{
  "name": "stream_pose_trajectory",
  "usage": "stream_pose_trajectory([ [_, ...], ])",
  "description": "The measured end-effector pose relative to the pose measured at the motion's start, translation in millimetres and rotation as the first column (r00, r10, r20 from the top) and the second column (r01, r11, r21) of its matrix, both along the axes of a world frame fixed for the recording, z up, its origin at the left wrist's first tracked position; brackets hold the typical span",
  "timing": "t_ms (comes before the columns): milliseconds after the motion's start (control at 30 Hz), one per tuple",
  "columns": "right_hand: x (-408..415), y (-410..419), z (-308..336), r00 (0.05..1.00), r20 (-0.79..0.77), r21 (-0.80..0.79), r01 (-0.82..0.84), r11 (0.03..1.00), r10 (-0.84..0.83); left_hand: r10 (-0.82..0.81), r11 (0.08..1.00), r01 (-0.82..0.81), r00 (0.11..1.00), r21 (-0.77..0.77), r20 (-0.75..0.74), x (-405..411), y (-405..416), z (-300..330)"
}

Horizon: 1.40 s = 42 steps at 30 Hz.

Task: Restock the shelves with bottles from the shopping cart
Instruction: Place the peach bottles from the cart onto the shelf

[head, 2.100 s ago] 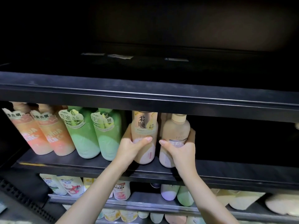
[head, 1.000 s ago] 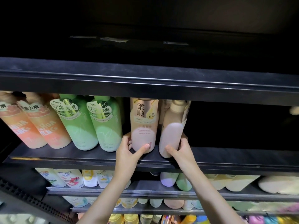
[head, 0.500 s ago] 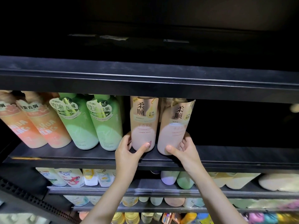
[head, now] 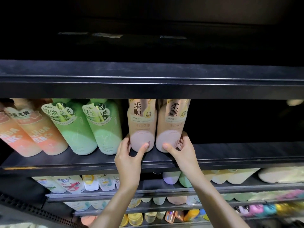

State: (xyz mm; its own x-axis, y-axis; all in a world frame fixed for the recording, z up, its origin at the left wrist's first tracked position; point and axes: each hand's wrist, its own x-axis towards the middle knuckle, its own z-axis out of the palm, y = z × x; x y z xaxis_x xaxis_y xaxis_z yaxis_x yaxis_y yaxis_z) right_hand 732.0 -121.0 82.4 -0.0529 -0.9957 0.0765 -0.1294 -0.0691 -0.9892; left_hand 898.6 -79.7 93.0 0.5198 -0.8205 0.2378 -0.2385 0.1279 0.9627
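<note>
Centre of the frame, I've got both hands up on the dark shelf [head: 230,153], one on each of two pink bottles standing side by side. My left hand [head: 127,155] grasps the base of the left pink bottle [head: 141,124], thumb across its front and fingers curled round its left side. My right hand [head: 184,153] grasps the base of the right pink bottle [head: 172,124], thumb pressed on the front, fingers wrapped behind on the right. The two bottles nearly touch, both labels facing me, tops hidden behind the upper shelf edge [head: 148,83]. Just left of them stand two green bottles [head: 92,127], leaning in the wide-angle view, and at the far left two orange bottles [head: 32,134]. To the right of the pink pair the shelf runs dark. Along the bottom of the frame, lower shelves [head: 148,190] carry rows of pale and coloured bottles, blurred toward the lower right.
</note>
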Motion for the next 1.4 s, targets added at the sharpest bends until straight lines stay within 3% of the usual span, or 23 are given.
stream_pose_trajectory([
  [567,3,12,13,0.991,-0.130,-0.003,0.033,0.999,-0.033,-0.110,0.991,0.103,0.990,0.086,0.085,5,6,7],
  [733,-2,39,21,0.968,-0.245,-0.032,0.036,0.999,-0.043,-0.239,0.941,0.166,0.943,0.296,0.232,15,34,10],
  [800,-10,63,24,0.938,-0.330,-0.057,0.092,0.994,-0.106,-0.359,0.911,0.242,0.864,0.334,0.353,24,51,8],
  [900,-32,105,21,0.871,-0.461,-0.098,0.140,0.985,-0.170,-0.524,0.843,0.300,0.641,0.446,0.560,28,69,6],
  [1000,-59,153,15,0.788,-0.577,-0.068,0.216,0.974,-0.215,-0.620,0.784,0.371,0.431,0.498,0.655,7,78,5],
  [1167,-99,239,0,0.694,-0.636,0.040,0.468,0.883,-0.338,-0.745,0.606,0.599,0.196,0.524,0.637,-70,90,-7],
  [1400,-160,362,-17,0.534,-0.653,0.150,0.786,0.600,-0.537,-0.825,0.248,0.780,-0.141,0.574,0.548,-210,122,-20],
])
